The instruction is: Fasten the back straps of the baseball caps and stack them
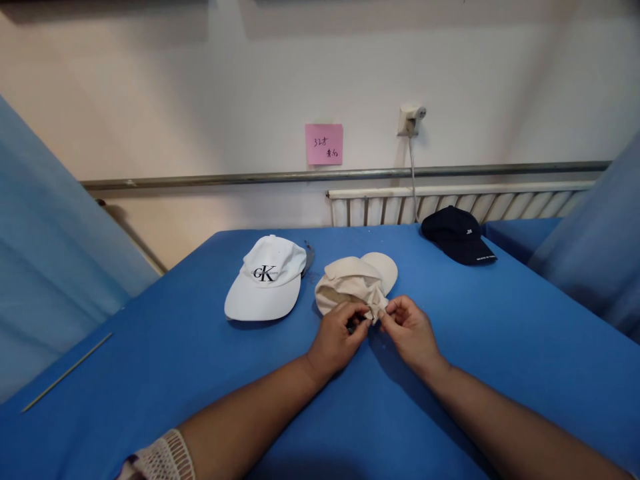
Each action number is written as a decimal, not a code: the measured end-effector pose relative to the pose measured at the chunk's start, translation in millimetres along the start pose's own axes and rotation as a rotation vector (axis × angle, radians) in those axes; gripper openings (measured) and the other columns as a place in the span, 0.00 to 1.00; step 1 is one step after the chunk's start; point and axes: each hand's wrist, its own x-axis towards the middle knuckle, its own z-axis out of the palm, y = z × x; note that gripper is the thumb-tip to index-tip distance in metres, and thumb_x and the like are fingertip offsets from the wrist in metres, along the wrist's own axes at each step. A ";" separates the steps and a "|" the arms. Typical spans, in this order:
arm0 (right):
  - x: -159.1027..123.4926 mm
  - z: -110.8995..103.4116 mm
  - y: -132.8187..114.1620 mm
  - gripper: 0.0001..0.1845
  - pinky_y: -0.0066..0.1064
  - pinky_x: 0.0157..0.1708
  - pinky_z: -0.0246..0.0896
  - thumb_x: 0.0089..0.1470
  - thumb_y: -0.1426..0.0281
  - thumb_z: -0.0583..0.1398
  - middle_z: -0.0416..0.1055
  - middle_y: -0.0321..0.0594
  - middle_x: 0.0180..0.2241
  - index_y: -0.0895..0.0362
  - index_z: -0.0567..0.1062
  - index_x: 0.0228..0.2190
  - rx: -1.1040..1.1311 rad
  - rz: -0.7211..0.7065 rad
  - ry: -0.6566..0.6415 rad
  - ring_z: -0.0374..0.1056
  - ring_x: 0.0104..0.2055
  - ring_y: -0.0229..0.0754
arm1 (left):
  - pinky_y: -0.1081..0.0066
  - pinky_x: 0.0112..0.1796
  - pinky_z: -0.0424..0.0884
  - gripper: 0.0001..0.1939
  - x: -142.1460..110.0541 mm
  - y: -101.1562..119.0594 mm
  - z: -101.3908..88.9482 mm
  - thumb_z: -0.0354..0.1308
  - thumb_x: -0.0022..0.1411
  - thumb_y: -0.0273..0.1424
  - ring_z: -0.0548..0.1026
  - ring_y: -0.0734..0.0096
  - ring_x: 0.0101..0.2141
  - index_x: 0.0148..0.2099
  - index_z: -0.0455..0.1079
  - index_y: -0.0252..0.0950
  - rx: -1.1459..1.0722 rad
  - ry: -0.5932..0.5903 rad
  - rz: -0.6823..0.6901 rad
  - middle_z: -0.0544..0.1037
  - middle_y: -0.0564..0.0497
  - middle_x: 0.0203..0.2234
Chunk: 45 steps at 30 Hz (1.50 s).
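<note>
A beige baseball cap (345,270) lies on the blue-covered table in front of me, its brim pointing away to the right and its fabric bunched at the near side. My left hand (340,333) pinches the cap's near edge, at what looks like the back strap. Close beside it, my right hand (410,330) grips the bunched cloth between thumb and fingers. What exactly lies between the fingertips is small and partly hidden. To the left rests a white baseball cap (273,263) with dark letters on its front, brim towards me.
A black cap (453,230) sits at the table's far right. A thin stick (67,372) lies on the blue cover (200,373) at the left. Behind are a metal rail (260,178), a radiator (375,207) and a plugged-in cord (413,167). Blue curtains (55,247) hang at both sides.
</note>
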 end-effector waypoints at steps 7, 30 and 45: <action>-1.9 2.8 -7.4 0.17 0.25 0.18 0.49 0.43 0.59 0.67 0.63 0.28 0.17 0.53 0.65 0.26 0.052 -0.023 -0.045 0.57 0.18 0.33 | 0.70 0.38 0.69 0.09 1.0 2.1 -4.5 0.56 0.61 0.29 0.73 0.69 0.37 0.44 0.72 0.38 0.088 -0.019 0.113 0.76 0.49 0.34; 1.5 3.0 -13.2 0.20 0.24 0.18 0.52 0.41 0.57 0.68 0.64 0.27 0.14 0.54 0.64 0.25 0.148 0.005 -0.068 0.60 0.16 0.33 | 0.67 0.40 0.68 0.08 1.0 2.9 -3.8 0.55 0.61 0.28 0.72 0.67 0.37 0.44 0.70 0.38 0.102 0.027 0.098 0.76 0.48 0.35; -0.6 6.1 -16.8 0.21 0.26 0.21 0.56 0.39 0.57 0.69 0.69 0.31 0.16 0.54 0.65 0.25 0.196 0.063 -0.064 0.63 0.19 0.35 | 0.69 0.37 0.69 0.06 5.4 1.3 -1.9 0.55 0.62 0.32 0.73 0.69 0.33 0.35 0.70 0.36 0.080 0.087 0.036 0.76 0.50 0.29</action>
